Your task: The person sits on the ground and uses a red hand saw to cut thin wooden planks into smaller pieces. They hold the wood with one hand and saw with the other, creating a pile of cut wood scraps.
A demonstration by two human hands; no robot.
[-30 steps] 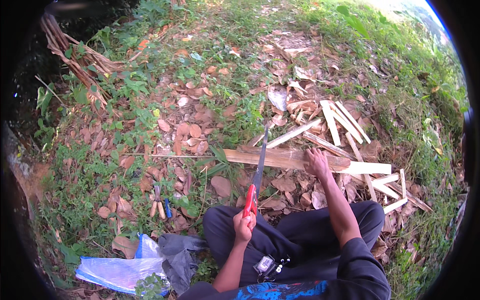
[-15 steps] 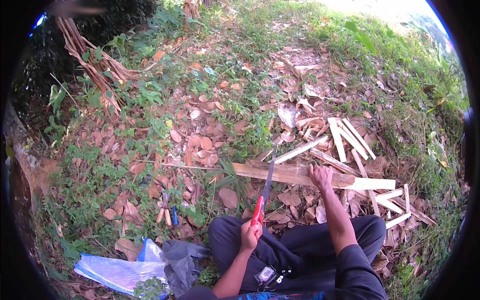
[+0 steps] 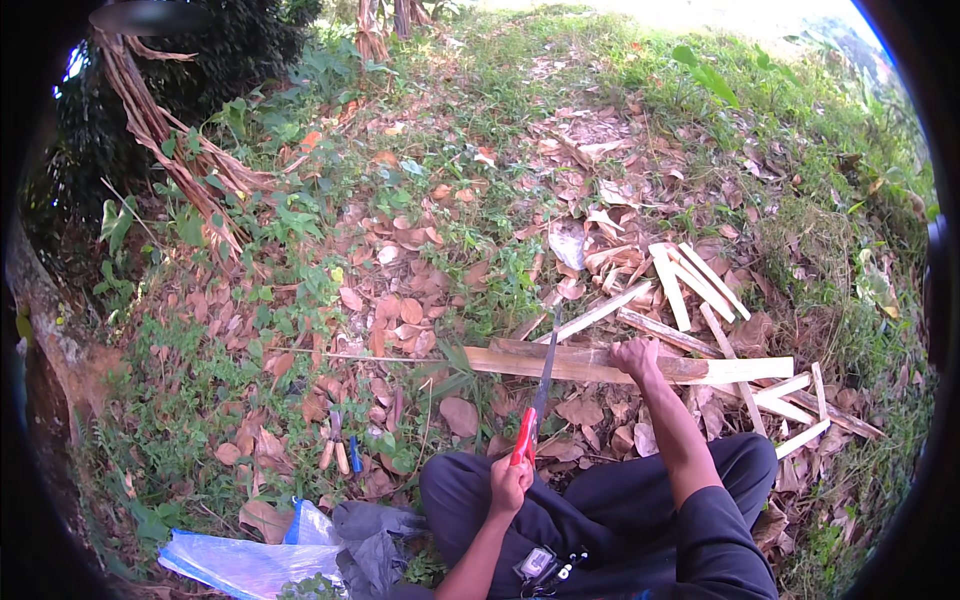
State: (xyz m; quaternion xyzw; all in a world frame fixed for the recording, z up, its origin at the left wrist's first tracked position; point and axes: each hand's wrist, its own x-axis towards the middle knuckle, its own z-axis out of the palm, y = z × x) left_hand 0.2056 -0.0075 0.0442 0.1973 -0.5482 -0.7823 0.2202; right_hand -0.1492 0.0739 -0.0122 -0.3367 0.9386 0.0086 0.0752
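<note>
My left hand (image 3: 510, 483) is closed around the red handle of a handsaw (image 3: 526, 436). Its long grey blade points away from me and crosses a pale wooden board (image 3: 590, 372) near the board's left end. Farther along, my right hand (image 3: 636, 358) grips the board's far edge from above, its fingers curled and partly hidden. A darker, rough-edged strip (image 3: 570, 352) runs along that far side, and I cannot tell if it is a separate piece. The board lies crosswise in front of my folded legs.
Several cut wood strips (image 3: 670, 287) lie beyond the board, with more (image 3: 802, 438) at its right end. Small hand tools with wooden handles (image 3: 335, 452) and a blue one (image 3: 355, 455) rest at left. Plastic sheeting (image 3: 240, 560) lies near my left knee, and dry leaves cover the ground.
The view has shifted slightly. The saw blade still crosses the board at about the same place. My right hand has tilted lower over the board's edge while keeping its hold.
</note>
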